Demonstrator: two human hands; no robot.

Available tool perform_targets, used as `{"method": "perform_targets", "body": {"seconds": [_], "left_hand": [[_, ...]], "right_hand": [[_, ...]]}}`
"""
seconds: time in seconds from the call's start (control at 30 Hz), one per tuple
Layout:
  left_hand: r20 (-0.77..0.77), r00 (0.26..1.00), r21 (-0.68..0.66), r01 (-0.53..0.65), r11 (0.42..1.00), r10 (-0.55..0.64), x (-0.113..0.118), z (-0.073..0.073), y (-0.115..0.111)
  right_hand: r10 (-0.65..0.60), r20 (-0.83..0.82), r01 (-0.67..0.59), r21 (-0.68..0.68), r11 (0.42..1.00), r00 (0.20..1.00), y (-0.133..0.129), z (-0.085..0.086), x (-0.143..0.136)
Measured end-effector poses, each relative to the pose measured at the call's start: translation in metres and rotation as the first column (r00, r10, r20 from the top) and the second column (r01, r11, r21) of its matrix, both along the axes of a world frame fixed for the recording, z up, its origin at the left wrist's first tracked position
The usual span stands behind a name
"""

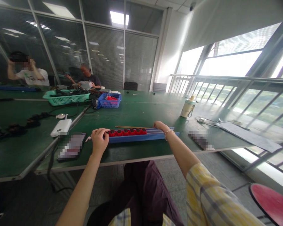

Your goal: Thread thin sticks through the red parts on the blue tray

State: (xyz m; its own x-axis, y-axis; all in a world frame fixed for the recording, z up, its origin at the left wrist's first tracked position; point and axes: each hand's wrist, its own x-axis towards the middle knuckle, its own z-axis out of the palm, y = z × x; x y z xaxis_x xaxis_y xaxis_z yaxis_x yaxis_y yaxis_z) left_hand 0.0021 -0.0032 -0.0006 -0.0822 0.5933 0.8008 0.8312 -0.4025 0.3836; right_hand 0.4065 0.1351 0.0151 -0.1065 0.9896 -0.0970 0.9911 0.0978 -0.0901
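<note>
So from the head cam, there's a long blue tray (pixel 143 137) lying lengthwise near the front edge of the green table (pixel 141 113), with a row of red blocks (pixel 125 132) with dark tops sitting along its left part. Left hand (pixel 99 140) is curled over the tray's left end, right by a small dark piece, but I can't tell if that grip is actually pinching it. Right hand (pixel 160 126) is bent down at the right stretch, past the last block; fingertips are mostly hidden, so can't tell on that grip either. Some thin sticks (pixel 124 126) lie just behind the tray. White power bank (pixel 61 127) is off left, cream bottle (pixel 188 108) back right.
</note>
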Motion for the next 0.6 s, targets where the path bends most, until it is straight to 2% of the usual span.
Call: {"method": "perform_targets", "body": {"seconds": [0.6], "left_hand": [[-0.02, 1.0, -0.004, 0.003, 1.0, -0.003, 0.0002, 0.0007, 0.0005]], "right_hand": [[-0.045, 0.006, 0.046, -0.108, 0.993, 0.999, -0.0014, 0.0077, -0.0039]]}}
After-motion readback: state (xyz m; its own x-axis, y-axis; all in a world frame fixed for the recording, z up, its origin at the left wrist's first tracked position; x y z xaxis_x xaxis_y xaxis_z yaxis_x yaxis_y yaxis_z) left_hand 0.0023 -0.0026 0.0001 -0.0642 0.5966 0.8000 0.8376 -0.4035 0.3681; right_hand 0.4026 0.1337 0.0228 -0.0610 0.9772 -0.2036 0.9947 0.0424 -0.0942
